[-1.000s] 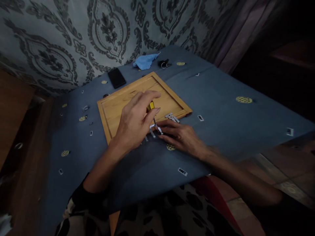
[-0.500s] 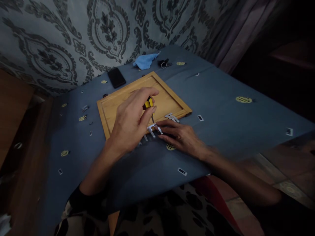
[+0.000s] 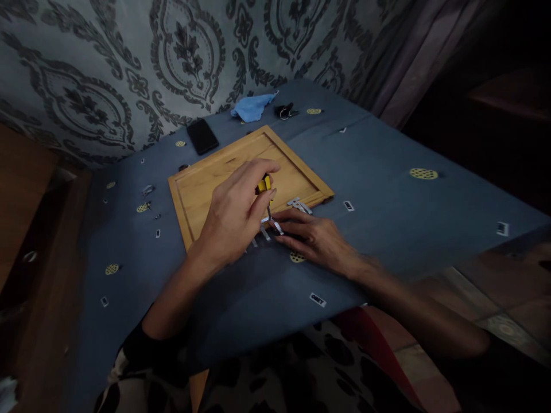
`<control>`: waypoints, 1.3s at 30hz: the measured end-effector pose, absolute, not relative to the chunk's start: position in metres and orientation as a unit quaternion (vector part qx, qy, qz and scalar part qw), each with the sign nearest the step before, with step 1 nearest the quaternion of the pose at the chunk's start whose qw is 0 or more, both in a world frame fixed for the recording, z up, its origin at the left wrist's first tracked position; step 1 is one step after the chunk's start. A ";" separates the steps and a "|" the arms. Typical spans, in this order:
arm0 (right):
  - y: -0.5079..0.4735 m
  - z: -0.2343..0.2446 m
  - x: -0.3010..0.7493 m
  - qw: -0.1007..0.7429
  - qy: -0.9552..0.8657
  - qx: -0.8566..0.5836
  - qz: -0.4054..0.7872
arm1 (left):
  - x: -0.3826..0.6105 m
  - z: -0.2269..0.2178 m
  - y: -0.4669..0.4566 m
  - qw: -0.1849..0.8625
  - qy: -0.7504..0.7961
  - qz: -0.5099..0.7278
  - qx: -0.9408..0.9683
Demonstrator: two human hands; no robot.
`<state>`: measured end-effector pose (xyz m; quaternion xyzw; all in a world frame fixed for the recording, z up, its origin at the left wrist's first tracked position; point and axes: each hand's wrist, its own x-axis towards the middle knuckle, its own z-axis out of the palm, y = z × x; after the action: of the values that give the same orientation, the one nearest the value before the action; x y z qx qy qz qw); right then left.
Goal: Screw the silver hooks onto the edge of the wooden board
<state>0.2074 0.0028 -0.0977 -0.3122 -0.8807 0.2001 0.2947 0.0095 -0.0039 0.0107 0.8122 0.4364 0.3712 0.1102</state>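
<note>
My left hand is closed round a small screwdriver with a yellow handle, held upright with its tip down on a silver metal hinge at the near edge of a wooden panel. My right hand lies on the blue cloth with its fingers pressed together on that hinge, steadying it. A second silver hinge sits on the panel's near right edge, just past my right fingers.
A blue patterned cloth covers the table. A black phone, a light blue rag and dark keys lie near the patterned wall. Small metal parts are scattered left of the panel.
My left hand shifted slightly, the yellow handle rising and then dropping back between the fingers, as in a turning motion. The right hand and the hinge have stayed put.
</note>
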 end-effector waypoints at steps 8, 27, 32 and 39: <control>0.003 -0.096 0.208 0.289 -0.880 -0.315 0.209 | 0.010 0.010 -0.003 0.031 0.470 0.342 0.813; 0.002 -0.096 0.208 0.283 -0.878 -0.322 0.214 | 0.009 0.013 -0.004 0.059 0.470 0.320 0.820; 0.002 -0.096 0.208 0.285 -0.878 -0.322 0.212 | 0.003 0.015 -0.002 0.106 0.439 0.332 0.828; 0.003 -0.096 0.208 0.289 -0.878 -0.318 0.209 | 0.006 0.013 -0.001 0.107 0.453 0.354 0.811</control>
<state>0.2083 0.0026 -0.0961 -0.3183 -0.8784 0.2089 0.2890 0.0059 -0.0015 0.0128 0.8110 0.4533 0.3542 0.1067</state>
